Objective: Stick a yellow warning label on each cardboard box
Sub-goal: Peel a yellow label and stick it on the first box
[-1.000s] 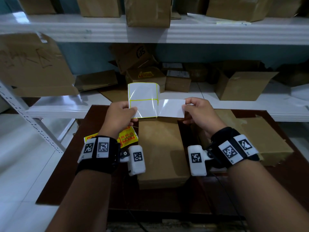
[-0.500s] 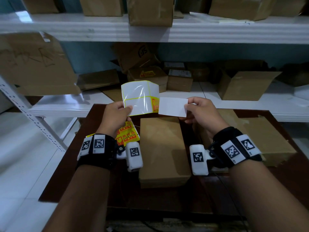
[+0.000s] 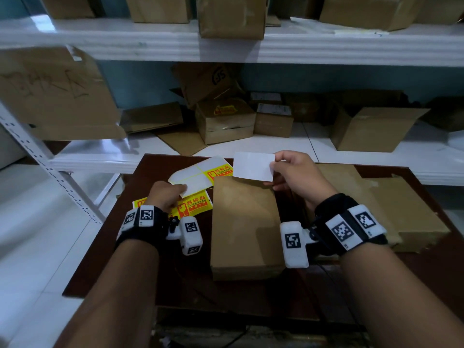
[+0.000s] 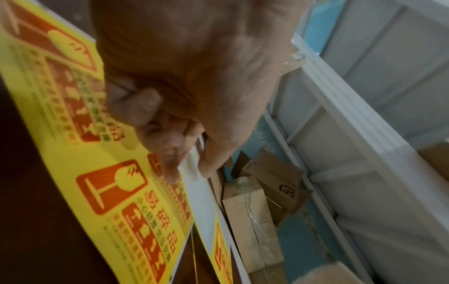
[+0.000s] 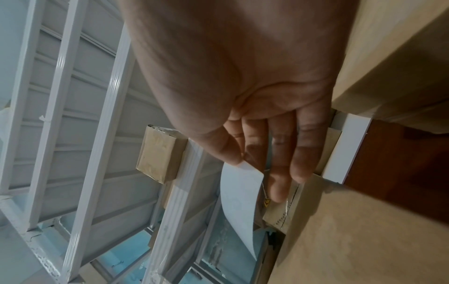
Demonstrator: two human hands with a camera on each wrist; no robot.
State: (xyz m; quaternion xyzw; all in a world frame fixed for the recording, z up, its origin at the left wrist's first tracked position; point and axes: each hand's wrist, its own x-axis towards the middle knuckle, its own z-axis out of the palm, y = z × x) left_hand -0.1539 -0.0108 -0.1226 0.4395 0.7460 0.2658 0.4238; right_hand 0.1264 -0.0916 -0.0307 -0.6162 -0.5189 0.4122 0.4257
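Note:
My right hand (image 3: 272, 169) pinches a peeled label (image 3: 252, 166) by its right edge, white back toward me, above the far end of a plain cardboard box (image 3: 244, 227) in the middle of the brown table (image 3: 120, 252). In the right wrist view the label (image 5: 243, 201) hangs curved from thumb and forefinger. My left hand (image 3: 182, 190) holds the white backing sheet (image 3: 200, 172) low over the table; one yellow label (image 3: 221, 170) is still on it. Under it lie yellow label sheets (image 3: 195, 205), close up in the left wrist view (image 4: 121, 192).
A second, flatter cardboard box (image 3: 406, 212) lies on the table at the right. White shelves (image 3: 351, 49) behind hold several more boxes, one with a yellow label (image 3: 226, 121). A cardboard sheet (image 3: 55, 94) leans on the shelf frame at the left.
The label has come fully off the backing sheet. My left hand has dropped with the sheet down to the table's yellow sheets. My right hand keeps the label, now lower over the box.

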